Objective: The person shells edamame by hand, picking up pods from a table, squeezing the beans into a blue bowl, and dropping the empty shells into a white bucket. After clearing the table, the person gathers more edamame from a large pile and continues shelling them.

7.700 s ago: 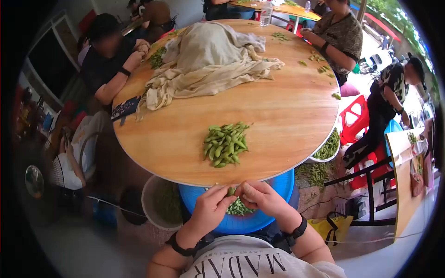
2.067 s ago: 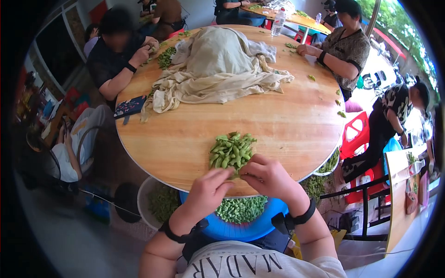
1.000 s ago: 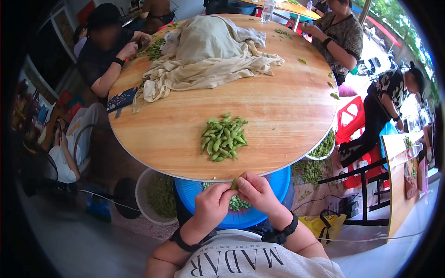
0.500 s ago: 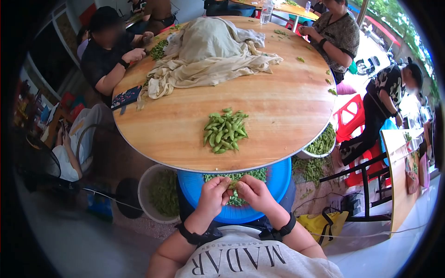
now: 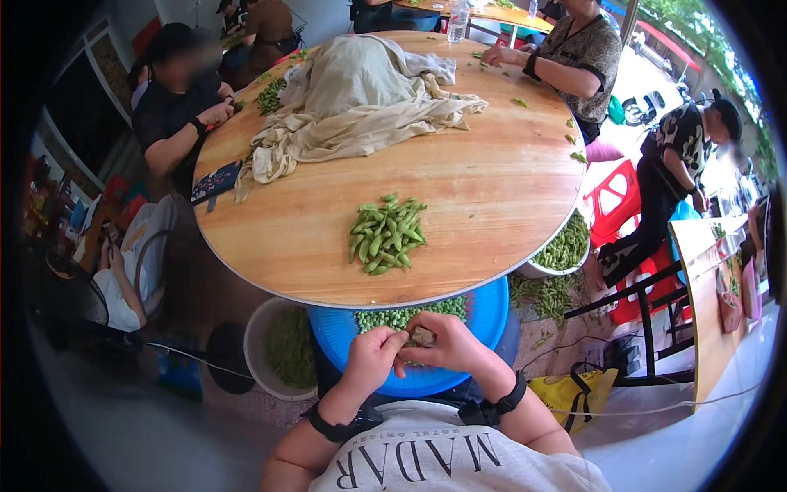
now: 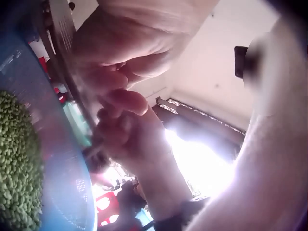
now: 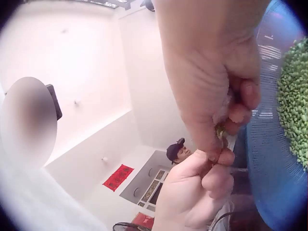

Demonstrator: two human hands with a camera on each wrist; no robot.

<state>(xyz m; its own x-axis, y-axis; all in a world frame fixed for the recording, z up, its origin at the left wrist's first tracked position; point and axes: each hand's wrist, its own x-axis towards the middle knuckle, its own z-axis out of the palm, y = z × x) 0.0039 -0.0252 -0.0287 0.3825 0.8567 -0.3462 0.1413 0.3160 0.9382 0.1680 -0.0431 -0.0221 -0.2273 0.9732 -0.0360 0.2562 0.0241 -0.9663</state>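
Over a blue basin (image 5: 332, 328), my two hands meet at their fingertips. My left hand (image 5: 373, 358) and my right hand (image 5: 455, 344) pinch a small green soybean pod (image 7: 220, 131) between them. Most of that pod is hidden by the fingers; only a bit shows in the right wrist view. Shelled green beans (image 7: 294, 103) cover the basin's bottom. On the round wooden table (image 5: 475, 238) just ahead lies a pile of whole soybean pods (image 5: 385, 234).
A beige cloth (image 5: 352, 90) covers a mound at the table's far side. Buckets of pods stand left (image 5: 262, 328) and right (image 5: 566, 246) below the table. People sit around it, with a water bottle (image 5: 457, 20) at the back. A yellow bag (image 5: 566, 394) lies on the floor.
About two seconds ago both hands were at the pod pile on the table; they have since drawn back over the basin. In the last half second the right hand's fingers have turned over the pod.
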